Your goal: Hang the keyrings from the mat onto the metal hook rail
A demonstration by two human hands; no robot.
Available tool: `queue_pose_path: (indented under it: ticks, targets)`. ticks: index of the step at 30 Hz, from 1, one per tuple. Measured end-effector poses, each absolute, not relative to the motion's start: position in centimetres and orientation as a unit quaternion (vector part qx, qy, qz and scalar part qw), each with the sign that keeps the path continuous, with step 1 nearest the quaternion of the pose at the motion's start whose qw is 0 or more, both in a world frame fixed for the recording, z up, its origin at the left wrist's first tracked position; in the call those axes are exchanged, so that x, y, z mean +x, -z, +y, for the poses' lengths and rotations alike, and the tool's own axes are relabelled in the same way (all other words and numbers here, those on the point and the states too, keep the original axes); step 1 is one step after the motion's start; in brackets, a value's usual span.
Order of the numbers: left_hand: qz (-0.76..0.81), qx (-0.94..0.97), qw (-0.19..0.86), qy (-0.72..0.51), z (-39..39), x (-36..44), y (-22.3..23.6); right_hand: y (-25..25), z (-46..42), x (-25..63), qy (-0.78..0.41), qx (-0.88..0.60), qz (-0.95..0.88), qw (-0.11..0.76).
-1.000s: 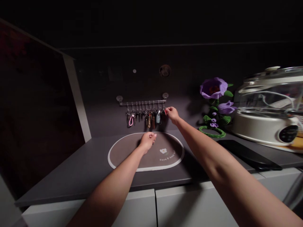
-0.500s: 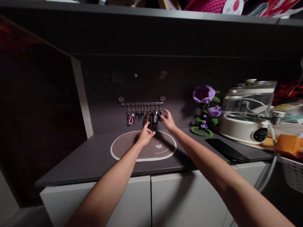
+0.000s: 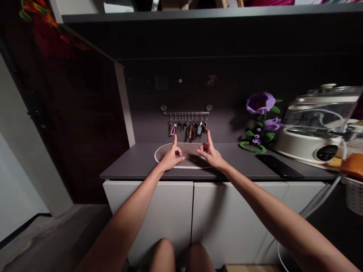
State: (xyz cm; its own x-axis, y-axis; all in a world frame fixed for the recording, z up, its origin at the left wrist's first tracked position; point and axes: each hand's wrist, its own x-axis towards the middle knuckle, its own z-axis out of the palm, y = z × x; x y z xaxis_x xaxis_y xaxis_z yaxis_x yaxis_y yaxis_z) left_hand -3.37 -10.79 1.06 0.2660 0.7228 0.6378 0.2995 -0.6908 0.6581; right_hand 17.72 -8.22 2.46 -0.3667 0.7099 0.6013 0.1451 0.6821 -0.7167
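Several keys and key fobs [image 3: 199, 129] hang from a clear hook rail [image 3: 186, 113] on the dark back wall. A pink loop strap [image 3: 172, 130] hangs near its left end. Below that strap is my left hand [image 3: 172, 156], index finger pointing up, thumb stretched sideways, other fingers curled. My right hand [image 3: 211, 154] mirrors it under the rail's right end, its index fingertip overlapping the rightmost keys in view; I cannot tell whether it touches them. Neither hand holds anything. Under both hands lies an oval brown mat [image 3: 190, 164] with a pale rim.
Purple craft flowers [image 3: 261, 103] stand at the right, beside a cream appliance with a clear cover [image 3: 309, 145]. A flat black slab [image 3: 279, 166] lies before them. A grey shelf [image 3: 181, 16] runs overhead. White cabinet doors [image 3: 153, 211] are below the counter, and a dark door [image 3: 73, 124] is at left.
Both hands have drawn back from the hanging keys toward me and now point their index fingers up. The view has shifted left and back, showing my knees and more floor.
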Motion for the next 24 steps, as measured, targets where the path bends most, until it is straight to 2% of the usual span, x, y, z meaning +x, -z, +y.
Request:
queue_pose_path:
  ticks: [6,13,19,22,24]
  targets:
    - [0.348,0.779,0.211,-0.477,-11.4,-4.4,0.0,-1.2,-9.1,17.7,-0.269,-0.277,-0.798,0.463]
    - [0.380,0.749,0.230,-0.492,-9.4,-4.7,-0.8,-2.2,-7.7,18.3,-0.272,-0.305,-0.793,0.452]
    - [0.519,0.654,0.167,-0.525,-3.4,-6.0,-3.6,-4.8,-1.1,20.6,-0.236,-0.435,-0.686,0.534]
    - [0.546,0.590,0.193,-0.562,0.1,-6.4,-5.3,-6.1,3.0,21.1,-0.223,-0.478,-0.637,0.562]
    - [0.507,0.546,0.257,-0.616,2.5,-6.4,-6.0,-6.7,5.3,20.9,-0.240,-0.484,-0.617,0.572]
